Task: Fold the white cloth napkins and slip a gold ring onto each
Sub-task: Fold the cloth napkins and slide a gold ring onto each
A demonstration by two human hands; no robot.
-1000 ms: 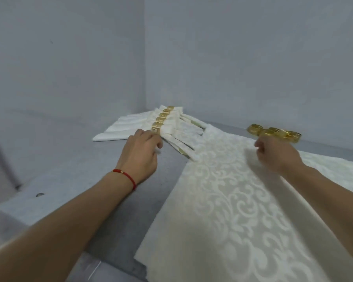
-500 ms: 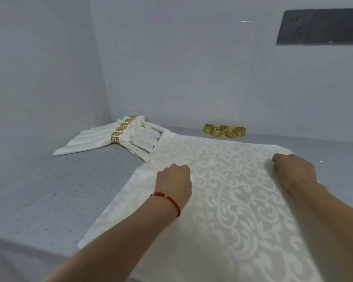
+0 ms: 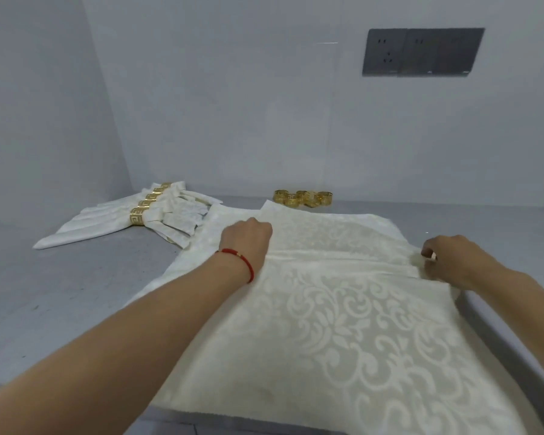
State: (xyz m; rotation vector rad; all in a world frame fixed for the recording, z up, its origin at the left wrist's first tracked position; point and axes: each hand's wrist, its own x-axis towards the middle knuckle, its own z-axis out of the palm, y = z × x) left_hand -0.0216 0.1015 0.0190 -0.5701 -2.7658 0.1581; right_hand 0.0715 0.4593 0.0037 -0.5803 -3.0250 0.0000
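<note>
Left hand [image 3: 248, 240], right hand [image 3: 446, 259] both pinch napkin [image 3: 343, 324] fold.

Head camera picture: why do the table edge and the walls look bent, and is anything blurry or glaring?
Head view: wide-angle lens bows the table edge; light is soft and even, no glare; the loose gold rings look soft, the right hand slightly smeared.
</note>
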